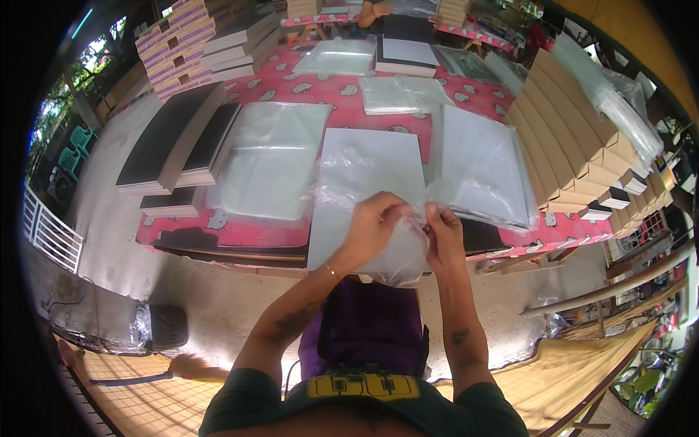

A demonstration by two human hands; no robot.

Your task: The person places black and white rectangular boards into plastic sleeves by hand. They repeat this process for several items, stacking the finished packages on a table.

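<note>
In front of me a clear plastic bag (400,256) is bunched between both hands and hangs over the table's near edge. My left hand (376,224) is closed in a pinch on it. Close beside, my right hand (443,234) pinches the same plastic between thumb and fingers. Beneath the hands lies a flat white rectangular board or pad (375,154), its lower part partly covered by the bag. Right of it sits a stack of white rectangular items in clear plastic (480,171). To the left is a pile of clear plastic sleeves (275,164).
The table has a pink patterned cover (273,234). Thick black-covered blocks (171,138) stand on its left, with a tall stack of boxes (175,47) behind. Brown cartons (568,138) line the right, plastic sleeves (604,95) on top. Another person's arm (371,13) shows beyond.
</note>
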